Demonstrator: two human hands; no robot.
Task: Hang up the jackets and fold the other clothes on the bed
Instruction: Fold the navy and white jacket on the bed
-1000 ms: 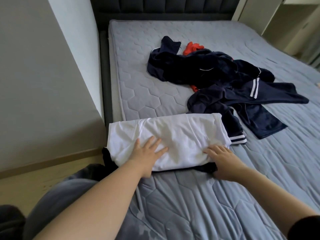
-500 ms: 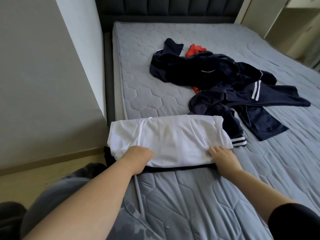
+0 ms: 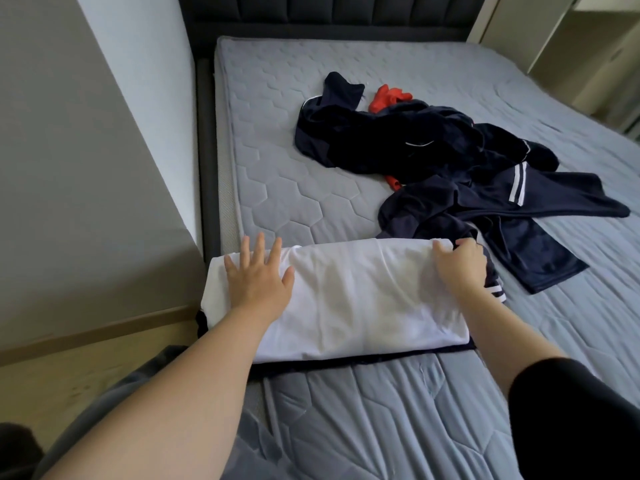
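A folded white shirt [image 3: 353, 299] lies across the near left part of the grey mattress [image 3: 294, 188], on top of a dark garment whose edge [image 3: 363, 358] shows beneath it. My left hand [image 3: 258, 277] presses flat on the shirt's left end, fingers spread. My right hand [image 3: 459, 268] rests on the shirt's far right corner, its fingers bent over the fold. Behind the shirt lies a heap of navy jackets and trousers with white stripes [image 3: 460, 174], with a red garment [image 3: 386, 98] poking out.
A dark padded headboard [image 3: 329, 12] closes the far end of the bed. A grey wall [image 3: 86, 168] and a narrow gap run along the left side. Wooden floor [image 3: 86, 368] shows at the lower left. Pale furniture [image 3: 595, 46] stands at the far right.
Both hands went from the shirt's near edge to its far side. The left hand now lies flat on the left end, the right on the far right corner.
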